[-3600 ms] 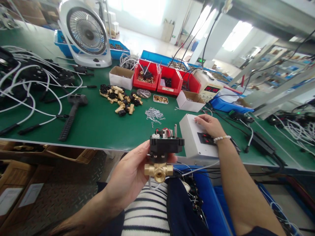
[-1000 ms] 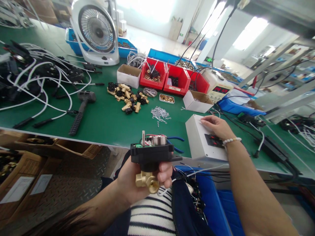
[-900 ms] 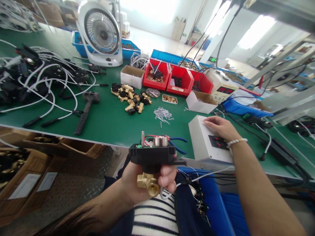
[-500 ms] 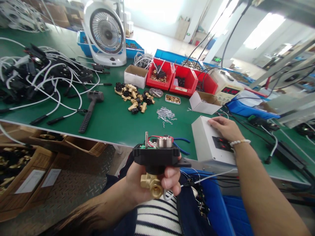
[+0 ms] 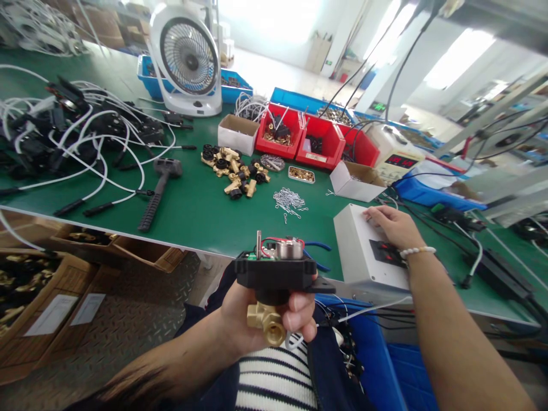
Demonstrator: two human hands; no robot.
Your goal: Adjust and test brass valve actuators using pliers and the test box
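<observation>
My left hand [image 5: 240,319] is wrapped around a motorized valve [image 5: 274,277], held upright in front of my lap. Its black actuator housing has no cover on top, so a silver motor, a metal pin, red wires and some green circuit board show. Below the housing sticks out the brass valve body [image 5: 268,324], one threaded port facing me. My right hand [image 5: 394,228] lies on the grey switch box [image 5: 359,245], fingers bent and drawn together near its upper edge. Whatever is under those fingertips is hidden. Beside the palm are black rocker switches [image 5: 385,251] on the box.
Blue-handled pliers [image 5: 319,245] lie behind the valve. Loose metal clips [image 5: 289,200], brass fittings [image 5: 233,171] and a hammer [image 5: 160,191] are on the green bench. Red bins [image 5: 280,131] and a fan [image 5: 188,60] stand behind. White-cabled parts [image 5: 98,131] fill the left.
The valve and my left hand have shifted very slightly to the right in the picture. My right hand stays on the grey box, and the view has moved a little.
</observation>
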